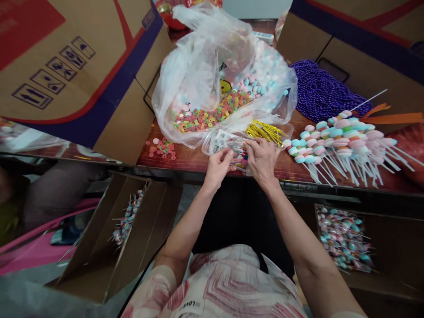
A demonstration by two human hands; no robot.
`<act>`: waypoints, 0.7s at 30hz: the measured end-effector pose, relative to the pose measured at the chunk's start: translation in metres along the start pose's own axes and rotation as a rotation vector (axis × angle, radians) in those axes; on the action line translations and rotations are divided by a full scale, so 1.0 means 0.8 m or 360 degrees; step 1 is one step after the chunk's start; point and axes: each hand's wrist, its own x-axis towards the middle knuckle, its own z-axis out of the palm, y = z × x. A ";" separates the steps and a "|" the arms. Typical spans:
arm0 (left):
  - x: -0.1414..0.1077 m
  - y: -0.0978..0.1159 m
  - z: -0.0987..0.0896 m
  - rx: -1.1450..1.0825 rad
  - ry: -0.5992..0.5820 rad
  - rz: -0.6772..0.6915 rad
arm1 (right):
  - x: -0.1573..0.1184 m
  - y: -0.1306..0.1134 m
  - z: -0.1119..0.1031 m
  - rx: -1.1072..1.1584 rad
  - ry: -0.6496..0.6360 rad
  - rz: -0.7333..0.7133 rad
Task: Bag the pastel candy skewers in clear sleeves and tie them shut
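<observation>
My left hand [218, 167] is at the front of a clear plastic tray [206, 145], its thumb and fingertips closed together. Across from it my right hand [263, 160] reaches into the same tray with fingers bent and pressed down. What either hand pinches is hidden or too small to name. Between them lie small printed clear wrappers [222, 139] and some red, blue and pink bits. Gold twist ties [265, 131] fill the tray's right part, just beyond my right knuckles. Marshmallow candy sticks [344, 137] are heaped to the right.
A large clear bag [198, 66] holds ring gummies [212, 117] and pastel candies [255, 86]. Loose gummies [162, 148] lie left. Cartons [82, 66] flank the table; purple strands [321, 90] hang right. Below are open boxes [99, 229] with wrapped candy sticks [346, 238]. Someone's leg [59, 190] shows left.
</observation>
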 end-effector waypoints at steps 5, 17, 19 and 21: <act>-0.022 -0.005 0.006 -0.0166 -0.0105 0.0017 | -0.021 -0.009 -0.029 0.0993 -0.0185 0.0280; -0.082 -0.050 0.024 -0.0337 0.0196 0.0044 | -0.109 0.000 -0.047 0.1467 -0.0107 0.0846; -0.088 -0.058 0.029 -0.0386 0.0243 0.0066 | -0.119 -0.004 -0.046 0.1403 -0.0038 0.0840; -0.094 -0.064 0.032 -0.0434 0.0281 0.0085 | -0.126 -0.007 -0.047 0.1298 -0.0003 0.0793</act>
